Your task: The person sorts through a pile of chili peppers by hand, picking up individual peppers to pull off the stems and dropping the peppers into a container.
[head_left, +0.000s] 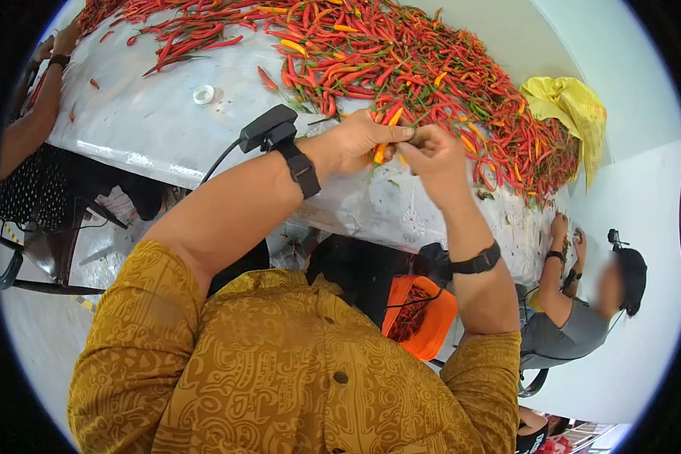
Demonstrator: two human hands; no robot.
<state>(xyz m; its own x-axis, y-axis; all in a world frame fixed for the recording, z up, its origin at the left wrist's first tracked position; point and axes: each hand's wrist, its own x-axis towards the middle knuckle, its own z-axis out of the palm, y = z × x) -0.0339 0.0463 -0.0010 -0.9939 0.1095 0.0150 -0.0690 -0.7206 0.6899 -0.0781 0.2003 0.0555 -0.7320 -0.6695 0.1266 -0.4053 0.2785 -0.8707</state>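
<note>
My left hand (pixel 359 142) is closed around a few chili peppers (pixel 392 119), red and orange-yellow, whose ends stick out above and below the fingers. Right beside it, my right hand (pixel 433 155) has its fingers bent together at the held peppers; whatever is between its fingertips is too small to make out. Both hands are over the near edge of the covered table, just below a large heap of red chilies (pixel 401 53) with some orange and green ones mixed in.
A white ring-shaped lid (pixel 203 94) lies on the plastic-covered table (pixel 151 113). A yellow sack (pixel 583 113) stands at the heap's right end. An orange bin (pixel 439 325) with chilies is below the table edge. People sit at left and right (pixel 564 329).
</note>
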